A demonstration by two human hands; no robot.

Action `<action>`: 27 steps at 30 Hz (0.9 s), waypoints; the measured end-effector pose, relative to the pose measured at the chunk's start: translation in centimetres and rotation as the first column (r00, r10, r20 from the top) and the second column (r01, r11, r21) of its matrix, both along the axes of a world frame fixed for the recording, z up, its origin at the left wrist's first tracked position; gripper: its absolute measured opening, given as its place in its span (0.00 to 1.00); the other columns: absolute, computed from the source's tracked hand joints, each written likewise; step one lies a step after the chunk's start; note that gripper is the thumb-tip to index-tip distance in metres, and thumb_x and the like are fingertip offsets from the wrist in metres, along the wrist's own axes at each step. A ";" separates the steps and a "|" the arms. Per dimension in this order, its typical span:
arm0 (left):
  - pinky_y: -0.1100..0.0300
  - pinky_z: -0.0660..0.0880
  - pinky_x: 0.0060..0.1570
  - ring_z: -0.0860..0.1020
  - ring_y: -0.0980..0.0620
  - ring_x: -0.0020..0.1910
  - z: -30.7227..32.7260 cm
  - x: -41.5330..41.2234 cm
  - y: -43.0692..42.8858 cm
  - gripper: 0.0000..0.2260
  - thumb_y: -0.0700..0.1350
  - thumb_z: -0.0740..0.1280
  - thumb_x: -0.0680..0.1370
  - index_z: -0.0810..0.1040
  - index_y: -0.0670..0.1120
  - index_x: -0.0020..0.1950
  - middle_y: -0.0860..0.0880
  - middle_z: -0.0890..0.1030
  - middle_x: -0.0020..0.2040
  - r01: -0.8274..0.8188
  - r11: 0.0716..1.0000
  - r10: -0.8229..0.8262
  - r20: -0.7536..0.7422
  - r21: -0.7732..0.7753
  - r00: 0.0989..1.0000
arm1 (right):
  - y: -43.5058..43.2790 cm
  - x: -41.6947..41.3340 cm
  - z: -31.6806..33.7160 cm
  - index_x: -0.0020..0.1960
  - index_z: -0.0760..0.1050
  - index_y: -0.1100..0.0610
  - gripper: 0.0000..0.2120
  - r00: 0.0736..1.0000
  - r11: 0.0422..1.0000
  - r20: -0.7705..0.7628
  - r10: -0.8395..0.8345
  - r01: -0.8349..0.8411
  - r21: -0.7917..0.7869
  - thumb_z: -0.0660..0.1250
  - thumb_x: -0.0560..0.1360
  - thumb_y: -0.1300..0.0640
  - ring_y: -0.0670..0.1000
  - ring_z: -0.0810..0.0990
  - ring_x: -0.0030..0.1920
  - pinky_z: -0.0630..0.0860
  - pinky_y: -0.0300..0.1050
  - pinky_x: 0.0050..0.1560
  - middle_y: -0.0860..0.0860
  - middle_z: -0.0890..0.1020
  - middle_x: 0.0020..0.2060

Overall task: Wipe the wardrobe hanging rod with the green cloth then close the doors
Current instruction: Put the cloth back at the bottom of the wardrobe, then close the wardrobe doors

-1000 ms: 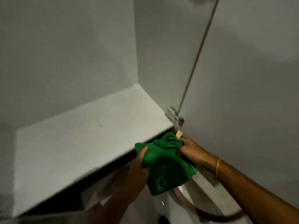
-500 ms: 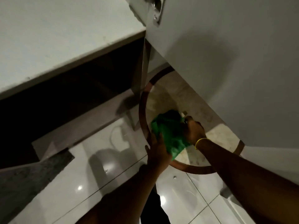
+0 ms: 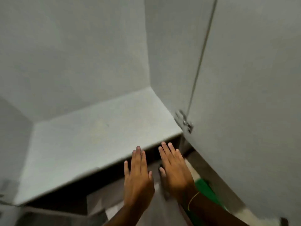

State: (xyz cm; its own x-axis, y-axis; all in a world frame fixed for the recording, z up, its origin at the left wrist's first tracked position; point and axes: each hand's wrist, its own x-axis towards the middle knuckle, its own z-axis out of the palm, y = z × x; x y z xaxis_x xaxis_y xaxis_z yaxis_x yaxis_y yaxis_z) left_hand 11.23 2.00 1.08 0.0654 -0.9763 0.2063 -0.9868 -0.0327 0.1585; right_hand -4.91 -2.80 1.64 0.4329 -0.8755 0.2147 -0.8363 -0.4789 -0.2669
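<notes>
Hovering empty, flat left hand (image 3: 138, 180) and right hand (image 3: 175, 170), green cloth (image 3: 206, 191) beneath.

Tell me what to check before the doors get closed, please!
1. Left hand free to push: ok, open and holding nothing.
2. Right hand free: ok, fingers spread, holding nothing.
3. Green cloth out of the way: cannot tell, it lies low beside the right wrist, near the door.
4. Shelf bare, nothing sticking out: ok.
5. Hanging rod wiped: cannot tell, no rod is in view.
6. Fingers clear of the hinge: ok, both hands are below it.
</notes>
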 end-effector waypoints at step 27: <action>0.35 0.57 0.83 0.45 0.48 0.89 65.8 -12.4 -3.3 0.44 0.56 0.66 0.79 0.48 0.44 0.88 0.46 0.48 0.90 0.868 0.207 -0.483 0.725 -0.450 0.491 | 8.4 -12.7 56.7 0.87 0.57 0.58 0.47 0.555 0.307 0.825 -0.111 0.808 -0.502 0.74 0.72 0.58 0.57 0.51 0.89 0.51 0.54 0.87 0.54 0.56 0.88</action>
